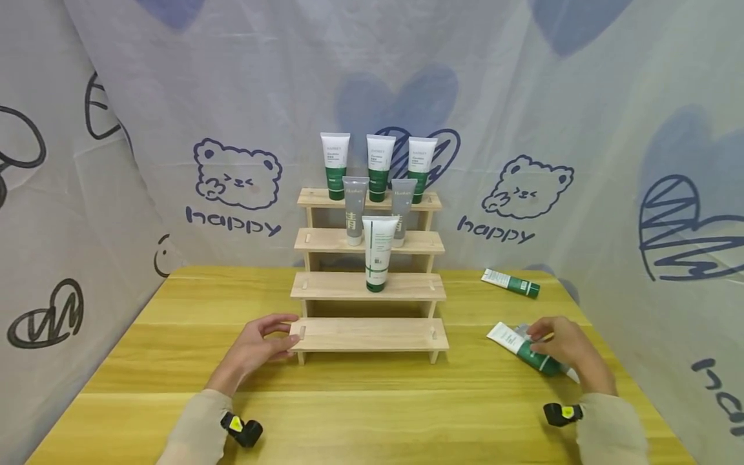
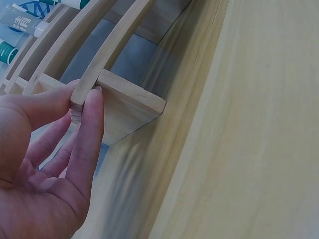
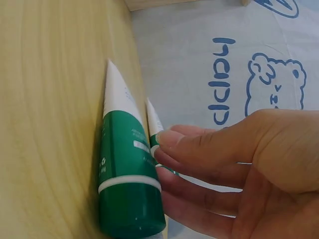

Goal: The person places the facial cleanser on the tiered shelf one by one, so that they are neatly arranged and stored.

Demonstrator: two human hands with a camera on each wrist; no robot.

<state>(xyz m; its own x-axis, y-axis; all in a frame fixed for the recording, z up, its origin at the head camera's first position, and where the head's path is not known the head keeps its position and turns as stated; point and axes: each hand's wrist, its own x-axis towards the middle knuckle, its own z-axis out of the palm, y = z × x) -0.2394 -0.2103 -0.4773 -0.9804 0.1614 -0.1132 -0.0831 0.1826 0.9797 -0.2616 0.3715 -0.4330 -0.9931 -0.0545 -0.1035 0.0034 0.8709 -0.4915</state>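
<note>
My left hand [image 1: 258,343] pinches the left end of the lowest step of a wooden tiered display stand [image 1: 369,334]; in the left wrist view the thumb lies on one face and a finger on the other. Over at the right, my right hand [image 1: 566,342] is beside a white and green squeeze tube [image 1: 514,341] lying on the table. Its fingers are loosely bent along the tube's side in the right wrist view, where the tube [image 3: 127,154] shows its green cap; whether they touch it, I cannot tell. A grey tube [image 1: 522,330] lies partly hidden behind it.
Another white and green tube [image 1: 510,283] lies farther back on the yellow wooden table [image 1: 372,413]. White-green tubes [image 1: 335,161] stand on the top step, two grey tubes [image 1: 354,210] below them, and a white tube [image 1: 379,252] on the step under those. Printed cloth [image 1: 325,71] hangs around.
</note>
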